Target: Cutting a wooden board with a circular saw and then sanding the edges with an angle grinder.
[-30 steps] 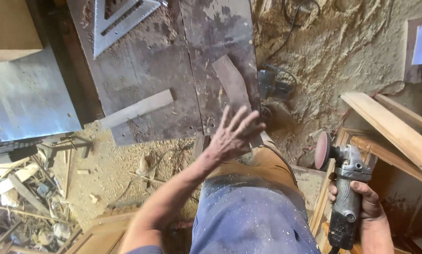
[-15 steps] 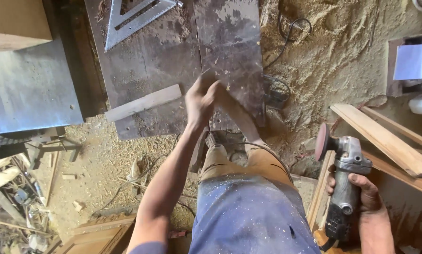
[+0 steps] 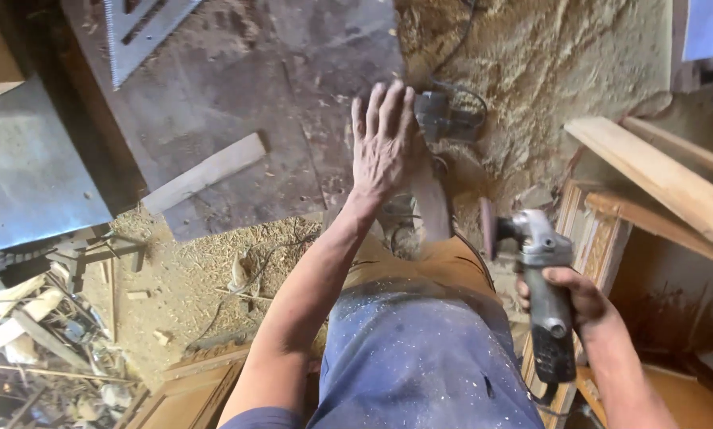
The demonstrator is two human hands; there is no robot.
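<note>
On a sawdust-strewn workshop floor, seen from above.

Left hand (image 3: 384, 143): fingers spread nearly flat, palm down, gripping nothing; it lies over the upper end of a narrow curved brown wooden piece (image 3: 432, 208), though whether palm and wood actually touch cannot be told. A second ago this hand hung lower, near the knee, fingers splayed in the air; half a second ago it was sweeping up toward the piece. It has now arrived over the piece, which suggests the wood is being steadied or felt.

Right hand (image 3: 572, 298): closed round the body of a grey handheld angle grinder with a reddish sanding disc (image 3: 535, 262), held upright beside the right thigh, well apart from the wood. Its position matches the earlier views; the tool appears idle.

Surroundings: dark stained flat board (image 3: 253, 119) beneath the left hand; pale rectangular wood offcut (image 3: 205, 173) lying on it; metal triangular square (image 3: 138, 28) at the top edge; pale planks (image 3: 658, 175) leaning at right; a small dark power tool with cord (image 3: 444, 115) just beyond the fingertips.
</note>
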